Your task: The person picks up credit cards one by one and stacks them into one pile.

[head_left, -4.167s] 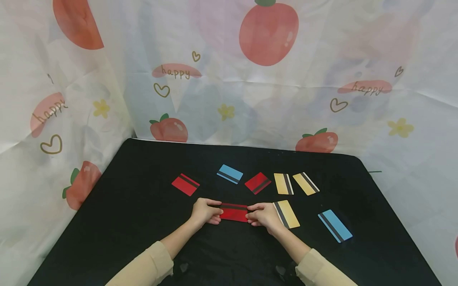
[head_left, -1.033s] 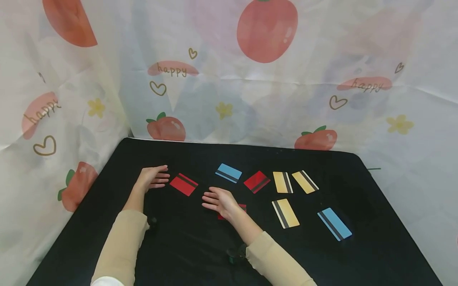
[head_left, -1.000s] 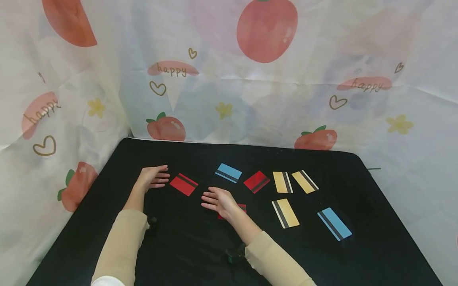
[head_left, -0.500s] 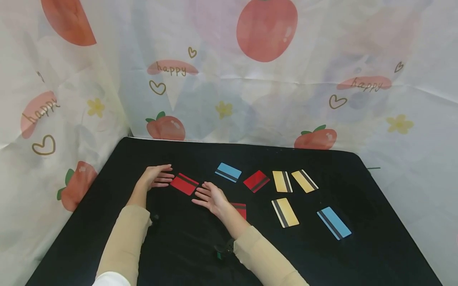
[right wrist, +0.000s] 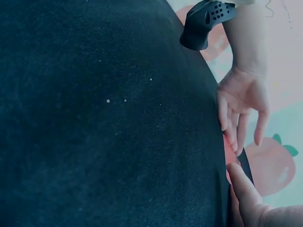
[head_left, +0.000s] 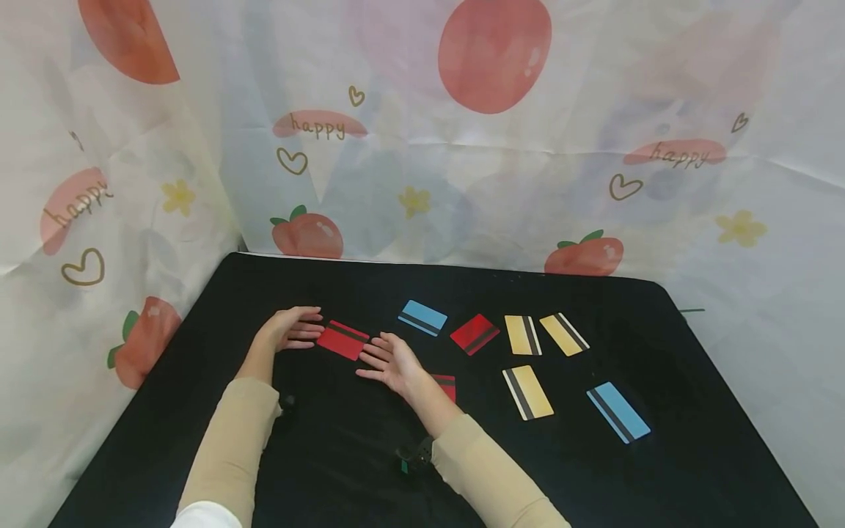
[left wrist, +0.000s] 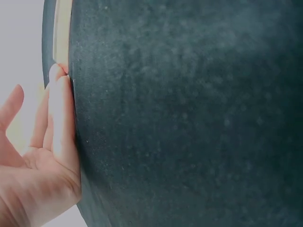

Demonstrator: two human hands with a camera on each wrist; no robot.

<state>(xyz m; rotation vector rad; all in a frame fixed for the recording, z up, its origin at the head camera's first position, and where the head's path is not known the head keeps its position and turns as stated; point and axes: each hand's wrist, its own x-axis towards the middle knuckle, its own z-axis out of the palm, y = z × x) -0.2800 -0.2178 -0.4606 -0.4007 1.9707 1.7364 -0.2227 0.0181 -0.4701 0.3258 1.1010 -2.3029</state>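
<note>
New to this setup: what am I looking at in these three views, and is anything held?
No robot here, just someone working bare-handed. The wide picture is filmed from the person's head, the two close ones from each wrist. On the black table lie three red cards, two blue cards and three yellow cards. The left hand and right hand flank the leftmost red card, fingers extended. Neither grips it; whether they touch it is hard to tell.

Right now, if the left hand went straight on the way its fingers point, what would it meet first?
Most likely the leftmost red card, lying just ahead of the left hand, with the right hand at the card's opposite side. Depth is unclear, so contact may already exist.
</note>
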